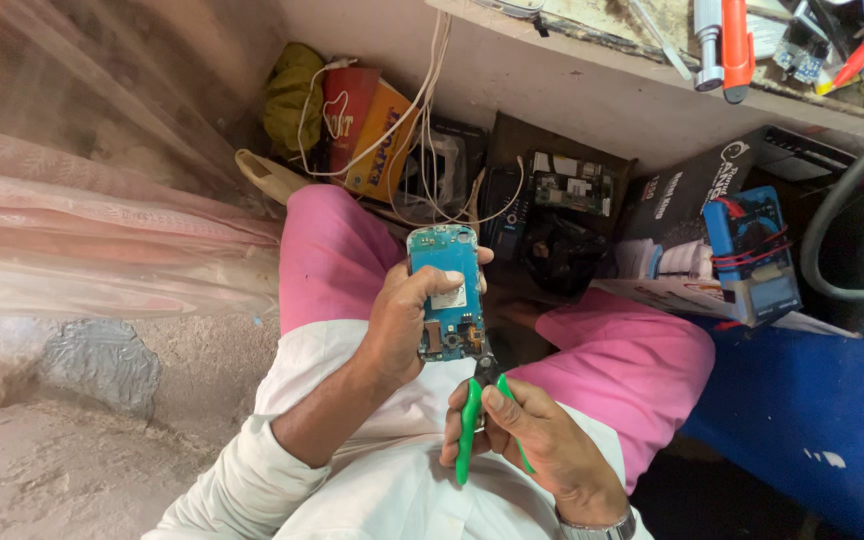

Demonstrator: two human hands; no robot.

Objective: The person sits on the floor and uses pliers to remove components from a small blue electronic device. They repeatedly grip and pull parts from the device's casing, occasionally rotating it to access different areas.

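Over the pink lap, the left hand (397, 325) is wrapped around an opened blue phone (447, 290) held lengthwise away from the body, while the right hand (532, 440), just below, is closed on green-handled cutters (472, 425) whose tip meets the phone's near end.

Left hand (404, 325) raised, fingers curled, right hand (527, 440) clenched below

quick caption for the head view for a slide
Left hand holds an opened phone's blue circuit board while the right hand brings green-handled cutters to its lower edge.
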